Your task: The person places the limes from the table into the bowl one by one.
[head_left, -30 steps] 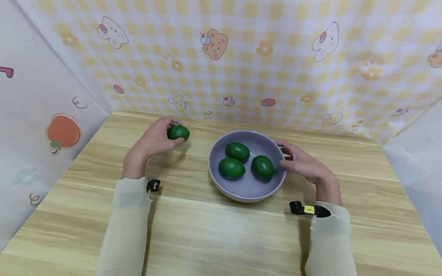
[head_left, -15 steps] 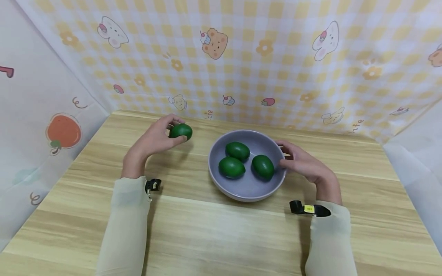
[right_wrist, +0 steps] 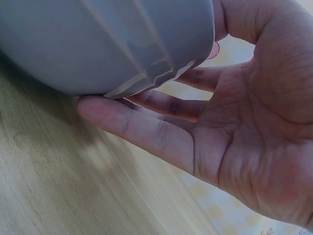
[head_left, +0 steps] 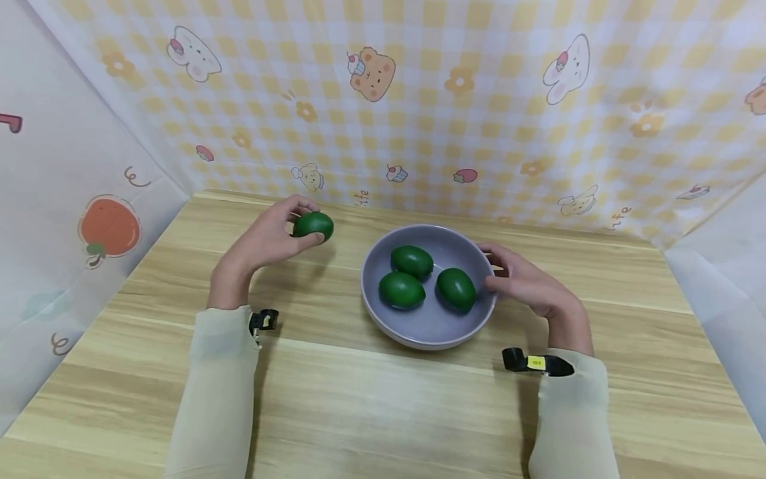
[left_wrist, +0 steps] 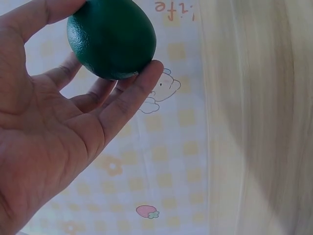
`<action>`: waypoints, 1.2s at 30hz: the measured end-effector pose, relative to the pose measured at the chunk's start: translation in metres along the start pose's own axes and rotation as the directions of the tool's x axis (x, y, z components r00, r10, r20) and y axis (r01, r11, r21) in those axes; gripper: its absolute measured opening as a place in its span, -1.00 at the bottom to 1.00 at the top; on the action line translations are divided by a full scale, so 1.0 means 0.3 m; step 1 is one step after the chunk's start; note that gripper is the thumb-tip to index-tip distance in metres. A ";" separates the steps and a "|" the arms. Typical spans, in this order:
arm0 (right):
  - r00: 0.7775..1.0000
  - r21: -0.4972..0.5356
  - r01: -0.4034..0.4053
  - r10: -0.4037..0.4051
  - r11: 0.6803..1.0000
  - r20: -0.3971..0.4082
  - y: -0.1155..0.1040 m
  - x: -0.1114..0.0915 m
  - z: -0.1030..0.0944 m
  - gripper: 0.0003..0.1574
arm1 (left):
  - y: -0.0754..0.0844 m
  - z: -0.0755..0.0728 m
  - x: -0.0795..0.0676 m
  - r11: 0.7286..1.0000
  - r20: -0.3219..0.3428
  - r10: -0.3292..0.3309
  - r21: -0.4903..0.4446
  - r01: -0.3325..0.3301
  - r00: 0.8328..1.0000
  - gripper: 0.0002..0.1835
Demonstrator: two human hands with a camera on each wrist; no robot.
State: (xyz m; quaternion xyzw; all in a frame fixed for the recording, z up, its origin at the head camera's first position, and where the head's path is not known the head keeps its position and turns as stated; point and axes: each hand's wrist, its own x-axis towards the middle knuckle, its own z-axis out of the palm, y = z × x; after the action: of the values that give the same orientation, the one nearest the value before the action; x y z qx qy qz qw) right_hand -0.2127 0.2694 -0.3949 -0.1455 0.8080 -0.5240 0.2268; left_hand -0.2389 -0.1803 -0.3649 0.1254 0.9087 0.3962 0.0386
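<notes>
My left hand holds a dark green lime between thumb and fingers, over the table left of the bowl. In the left wrist view the lime sits at the fingertips, away from the palm. A greyish-purple bowl stands in the middle, with three similar limes inside: one at the back, another at the front left, a third on the right. At the bowl's right side my right hand grips it with thumb and fingers. In the right wrist view, fingers rest against its outer wall.
The table has a light wood-grain top. Along its back edge hangs a yellow checked cloth with cartoon prints, and a white printed sheet is on the left. A black wrist camera sits on the right sleeve.
My left hand has lifted the lime slightly and moved it a little to the right, mostly in the first half second. The right hand and the bowl have stayed in place.
</notes>
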 end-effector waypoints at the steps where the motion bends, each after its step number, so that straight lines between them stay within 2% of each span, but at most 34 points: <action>1: 1.000 0.000 -0.001 0.001 1.000 -0.001 0.000 0.000 0.000 -0.18 | 0.000 0.000 0.001 1.000 0.000 0.003 -0.007 -0.003 1.000 -0.50; 22: 1.000 -0.005 -0.009 0.009 1.000 0.002 -0.001 -0.002 0.001 -0.15 | 0.030 0.007 -0.007 0.997 0.016 0.039 -0.062 -0.038 0.999 -0.51; 36: 1.000 -0.009 -0.016 0.015 1.000 -0.001 0.001 0.000 -0.002 -0.15 | 0.037 0.008 0.000 0.996 0.025 0.058 -0.063 -0.056 0.998 -0.52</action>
State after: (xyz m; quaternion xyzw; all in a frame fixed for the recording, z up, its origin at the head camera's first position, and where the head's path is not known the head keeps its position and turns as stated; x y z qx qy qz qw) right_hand -0.2129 0.2699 -0.3950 -0.1401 0.8116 -0.5185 0.2298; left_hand -0.2363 -0.1714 -0.3584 0.1554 0.8913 0.4237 0.0431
